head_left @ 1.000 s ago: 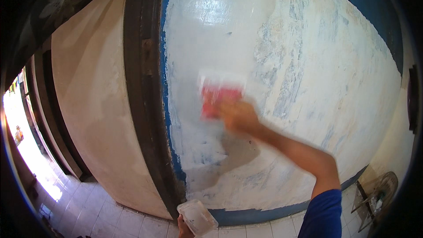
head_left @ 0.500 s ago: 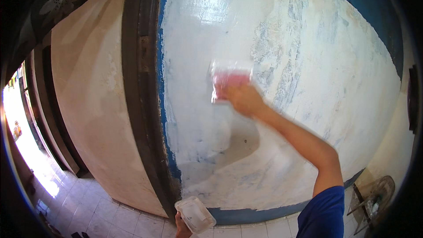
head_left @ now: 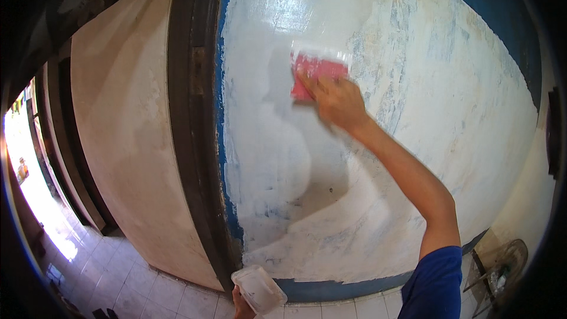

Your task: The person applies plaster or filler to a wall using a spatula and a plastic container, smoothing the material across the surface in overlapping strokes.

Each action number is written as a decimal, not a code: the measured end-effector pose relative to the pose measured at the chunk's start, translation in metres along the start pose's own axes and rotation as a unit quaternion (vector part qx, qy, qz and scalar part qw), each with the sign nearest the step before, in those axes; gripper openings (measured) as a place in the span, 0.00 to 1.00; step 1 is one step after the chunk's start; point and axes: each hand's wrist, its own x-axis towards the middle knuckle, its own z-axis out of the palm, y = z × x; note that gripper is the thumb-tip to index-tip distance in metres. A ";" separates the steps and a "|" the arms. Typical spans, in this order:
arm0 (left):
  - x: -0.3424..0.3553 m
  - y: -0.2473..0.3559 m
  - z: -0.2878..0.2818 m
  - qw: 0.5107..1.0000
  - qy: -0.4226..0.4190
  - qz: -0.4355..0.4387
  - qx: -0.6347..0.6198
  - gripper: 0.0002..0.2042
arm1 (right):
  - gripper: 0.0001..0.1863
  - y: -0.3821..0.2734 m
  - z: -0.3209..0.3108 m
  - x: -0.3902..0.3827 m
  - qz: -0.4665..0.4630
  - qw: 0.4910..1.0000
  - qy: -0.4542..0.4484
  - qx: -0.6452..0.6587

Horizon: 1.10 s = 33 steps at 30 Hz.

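Head view: draw the pink spreader (head_left: 319, 71) evenly along the white wall (head_left: 449, 118), edge flat, pressure light and steady. It lies right of the dark post (head_left: 192, 124), its lower part clamped by the right hand's fingers (head_left: 323, 87); the left hand's fingers (head_left: 237, 295) grip the pale tub (head_left: 271, 284) beside the post's foot.

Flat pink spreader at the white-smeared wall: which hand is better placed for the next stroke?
Likely right hand: it grips the spreader up at the wall; left hand is low, holding the whitish rectangular plastic tub.
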 end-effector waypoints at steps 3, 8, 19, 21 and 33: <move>0.010 -0.002 -0.009 0.999 -0.003 -0.007 0.034 0.31 | 0.29 0.021 0.025 -0.001 -0.020 1.000 -0.004 -0.010; 0.011 -0.001 -0.013 0.999 -0.039 -0.025 0.019 0.30 | 0.34 -0.041 0.003 -0.051 -0.064 0.991 -0.056 0.105; 0.020 -0.005 -0.015 0.999 -0.034 -0.020 0.029 0.30 | 0.26 0.140 -0.028 0.119 0.125 0.991 0.032 -0.021; 0.025 -0.006 -0.020 0.999 -0.034 -0.023 0.016 0.30 | 0.25 0.138 -0.025 0.120 0.140 0.990 0.004 -0.014; 0.022 -0.015 -0.040 0.997 -0.039 -0.055 0.034 0.30 | 0.25 -0.157 0.014 -0.207 -0.138 0.966 -0.195 0.096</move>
